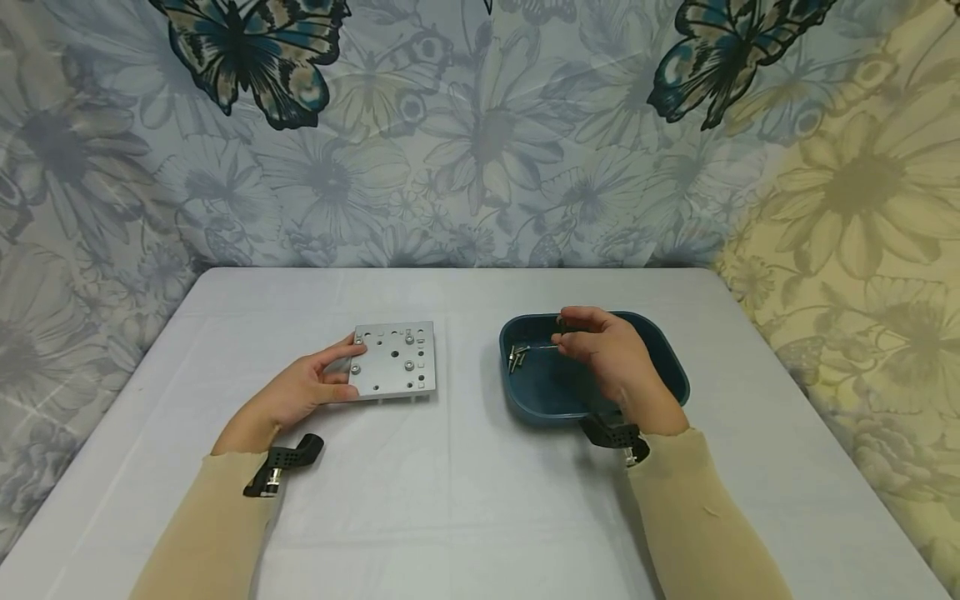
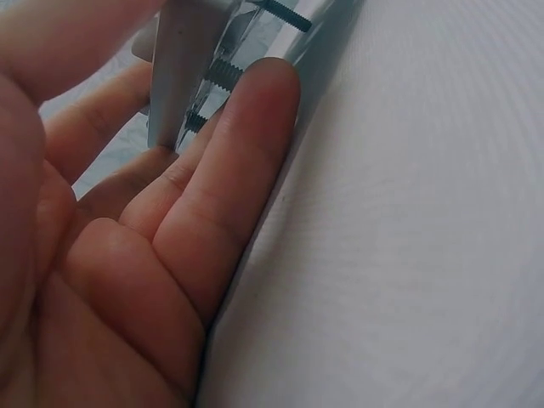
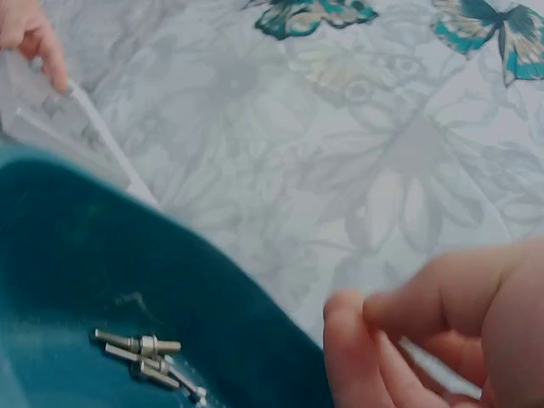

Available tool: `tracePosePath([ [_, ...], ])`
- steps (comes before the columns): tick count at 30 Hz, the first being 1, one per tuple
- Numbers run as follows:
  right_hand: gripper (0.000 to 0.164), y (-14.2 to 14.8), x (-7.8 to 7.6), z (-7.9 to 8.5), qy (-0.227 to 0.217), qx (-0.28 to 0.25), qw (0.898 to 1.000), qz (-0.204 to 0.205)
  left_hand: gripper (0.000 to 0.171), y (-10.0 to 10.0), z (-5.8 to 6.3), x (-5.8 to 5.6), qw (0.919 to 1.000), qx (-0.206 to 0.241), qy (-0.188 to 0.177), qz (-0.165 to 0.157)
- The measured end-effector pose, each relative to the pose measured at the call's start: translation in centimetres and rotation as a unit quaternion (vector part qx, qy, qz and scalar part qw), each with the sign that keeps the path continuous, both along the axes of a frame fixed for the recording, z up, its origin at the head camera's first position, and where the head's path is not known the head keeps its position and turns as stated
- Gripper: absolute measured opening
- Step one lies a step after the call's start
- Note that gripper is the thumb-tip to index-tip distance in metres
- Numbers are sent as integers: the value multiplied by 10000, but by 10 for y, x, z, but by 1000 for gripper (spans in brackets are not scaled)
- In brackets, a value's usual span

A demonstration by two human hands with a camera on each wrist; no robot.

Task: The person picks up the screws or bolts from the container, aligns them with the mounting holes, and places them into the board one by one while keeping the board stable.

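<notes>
One plate left of tray, gripped by left hand | right hand over tray, seemingly pinching small part | bolts inside tray | likely step: fetching hardware | next move probably calls for aligning part with plate

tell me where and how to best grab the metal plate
I'd grip the metal plate by its left edge, coming from the left, as the left hand does. It is flat, so that edge likely suits a pinch, while threaded screw ends jut from its underside and would probably make gripping from beneath awkward.
</notes>
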State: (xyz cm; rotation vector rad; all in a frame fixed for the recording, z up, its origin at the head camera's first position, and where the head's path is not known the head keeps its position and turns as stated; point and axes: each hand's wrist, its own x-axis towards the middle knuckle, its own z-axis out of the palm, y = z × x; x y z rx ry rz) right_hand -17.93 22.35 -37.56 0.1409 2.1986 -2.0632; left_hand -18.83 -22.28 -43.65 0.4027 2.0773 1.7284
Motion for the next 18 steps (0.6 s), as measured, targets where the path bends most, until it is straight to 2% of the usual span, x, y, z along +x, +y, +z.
tracePosePath([
  [4,50,-4,-3,2,-131,-497,9986,-122,80,-1,-1,-1,9999,-94,65,-5],
  [10,40,-17,-8,8,-175,-1397,9898,-199,80,-1,-1,-3,9998,-132,163,1],
  [15,35,-35,-10,18,-285,-1775,9828,-416,81,-1,-2,-3,9998,-106,156,0],
  [18,31,-50,-11,24,-268,-1969,9794,-359,80,-2,-3,-3,9999,-91,129,25],
])
